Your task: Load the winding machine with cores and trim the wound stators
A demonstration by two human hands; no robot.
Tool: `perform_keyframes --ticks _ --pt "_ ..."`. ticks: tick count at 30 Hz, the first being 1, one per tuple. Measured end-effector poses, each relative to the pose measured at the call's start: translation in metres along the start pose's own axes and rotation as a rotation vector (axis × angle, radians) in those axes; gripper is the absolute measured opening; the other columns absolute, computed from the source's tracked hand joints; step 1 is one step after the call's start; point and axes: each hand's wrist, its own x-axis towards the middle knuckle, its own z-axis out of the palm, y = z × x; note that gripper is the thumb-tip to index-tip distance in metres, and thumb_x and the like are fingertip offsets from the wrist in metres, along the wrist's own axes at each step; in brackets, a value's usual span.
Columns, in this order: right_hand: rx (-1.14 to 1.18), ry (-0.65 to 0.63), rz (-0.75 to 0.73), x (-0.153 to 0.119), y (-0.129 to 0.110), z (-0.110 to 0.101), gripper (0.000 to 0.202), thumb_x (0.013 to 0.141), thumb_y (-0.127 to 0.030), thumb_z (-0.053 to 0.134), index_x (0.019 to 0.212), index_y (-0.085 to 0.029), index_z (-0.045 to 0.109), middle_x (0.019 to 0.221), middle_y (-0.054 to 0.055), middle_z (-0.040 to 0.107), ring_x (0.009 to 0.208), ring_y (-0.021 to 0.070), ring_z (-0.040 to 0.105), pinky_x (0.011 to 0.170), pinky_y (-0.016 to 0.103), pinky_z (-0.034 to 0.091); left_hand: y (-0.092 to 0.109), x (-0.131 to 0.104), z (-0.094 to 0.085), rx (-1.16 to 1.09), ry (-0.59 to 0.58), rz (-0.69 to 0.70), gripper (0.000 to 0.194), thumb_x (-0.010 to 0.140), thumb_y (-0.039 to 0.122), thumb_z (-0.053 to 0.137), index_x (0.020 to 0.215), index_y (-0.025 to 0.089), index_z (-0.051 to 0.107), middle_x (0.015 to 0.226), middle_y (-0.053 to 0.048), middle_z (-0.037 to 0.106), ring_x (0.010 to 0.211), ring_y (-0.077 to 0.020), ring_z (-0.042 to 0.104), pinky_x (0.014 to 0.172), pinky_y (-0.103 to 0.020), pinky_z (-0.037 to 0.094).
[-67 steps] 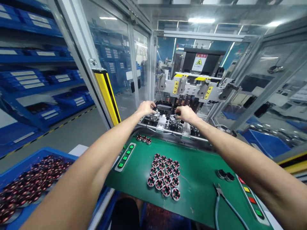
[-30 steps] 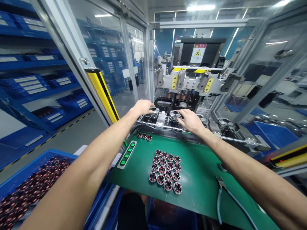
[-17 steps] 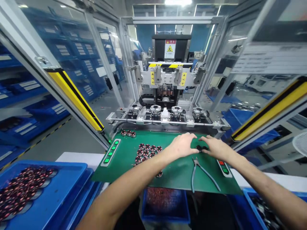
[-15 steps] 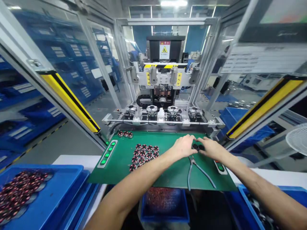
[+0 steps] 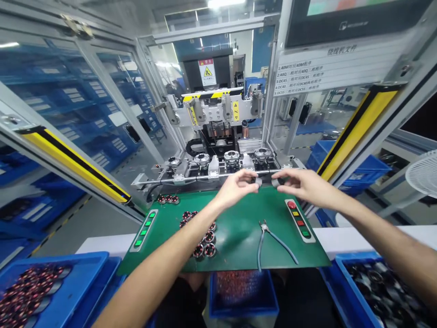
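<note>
Green bench mat (image 5: 246, 237) fronts a winding machine (image 5: 218, 164). Left hand (image 5: 235, 187) and right hand (image 5: 300, 182) each pinch what looks like a small dark ring (image 5: 258, 181), raised over the mat; a loose pinch could drop one onto the pliers (image 5: 269, 237).

I see a factory floor: guarded winding machine (image 5: 218, 132), yellow light curtains (image 5: 73, 166), blue parts bins (image 5: 51, 291), green bench mat (image 5: 239, 228).
</note>
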Motion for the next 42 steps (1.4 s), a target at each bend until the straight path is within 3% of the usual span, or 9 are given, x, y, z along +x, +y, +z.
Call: perform_keyframes --ticks 6,11,14,19,23,29,36,42 --pt "-0.255 0.128 -0.071 0.092 0.005 -0.050 0.036 0.102 -0.034 0.077 0.137 -0.026 0.082 0.110 0.004 0.083 0.100 0.0321 0.081 0.096 0.042 0.064 0.027 0.037 -0.051 0.045 0.147 0.054 0.033 0.100 0.032 0.084 0.130 0.022 0.073 0.138 -0.010 0.084 0.110 -0.0211 0.086 0.102 -0.037 0.069" --pt "-0.499 0.174 0.013 0.167 0.035 -0.054 0.036 0.101 -0.021 0.089 0.135 -0.020 0.080 0.123 0.011 0.080 0.114 0.0355 0.076 0.107 0.050 0.063 0.028 0.085 -0.098 0.317 0.268 -0.005 0.045 0.094 0.031 0.092 0.134 0.021 0.075 0.134 -0.011 0.084 0.098 -0.0204 0.083 0.101 -0.039 0.067" --pt "-0.588 0.140 0.067 0.195 0.053 -0.049 0.028 0.105 -0.025 0.093 0.129 -0.017 0.080 0.121 0.013 0.078 0.112 0.0342 0.076 0.104 0.052 0.065 0.016 0.114 -0.120 0.490 0.268 -0.054 0.035 0.093 0.028 0.096 0.122 0.018 0.079 0.123 -0.010 0.086 0.098 -0.0227 0.081 0.103 -0.043 0.066" --pt "-0.635 0.035 0.012 0.212 0.068 -0.043 0.025 0.109 -0.032 0.095 0.124 -0.017 0.081 0.117 0.009 0.078 0.108 0.0307 0.077 0.106 0.052 0.066 -0.013 0.139 -0.136 0.655 0.164 -0.113 0.027 0.111 0.040 0.083 0.122 0.016 0.079 0.121 -0.008 0.082 0.108 -0.0250 0.080 0.102 -0.049 0.069" --pt "-0.643 -0.021 -0.040 0.220 0.076 -0.049 0.026 0.105 -0.031 0.096 0.125 -0.019 0.084 0.114 0.011 0.080 0.108 0.0322 0.078 0.106 0.053 0.067 -0.026 0.144 -0.140 0.684 0.061 -0.095 0.029 0.112 0.040 0.082 0.128 0.017 0.079 0.128 -0.009 0.082 0.114 -0.0265 0.081 0.106 -0.051 0.069" --pt "-0.610 -0.130 -0.080 0.236 0.081 -0.063 0.033 0.089 -0.014 0.099 0.117 -0.028 0.089 0.104 0.001 0.083 0.102 0.0320 0.082 0.096 0.044 0.068 -0.027 0.149 -0.148 0.696 -0.075 -0.049 0.029 0.109 0.038 0.086 0.128 0.017 0.082 0.129 -0.010 0.085 0.120 -0.0277 0.082 0.114 -0.054 0.065" --pt "-0.625 -0.191 -0.099 0.250 0.082 -0.070 0.032 0.086 -0.015 0.103 0.112 -0.028 0.090 0.102 0.000 0.084 0.099 0.0339 0.082 0.092 0.045 0.067 -0.030 0.157 -0.150 0.761 -0.091 -0.069 0.029 0.108 0.037 0.086 0.127 0.016 0.082 0.129 -0.010 0.085 0.122 -0.0287 0.081 0.116 -0.056 0.063" --pt "-0.624 -0.205 -0.104 0.256 0.089 -0.071 0.035 0.084 -0.011 0.107 0.111 -0.027 0.090 0.100 -0.001 0.083 0.095 0.0312 0.081 0.086 0.041 0.064 -0.022 0.168 -0.152 0.765 -0.123 -0.073 0.036 0.086 0.020 0.098 0.121 0.019 0.091 0.116 -0.008 0.091 0.123 -0.0336 0.083 0.118 -0.044 0.060"
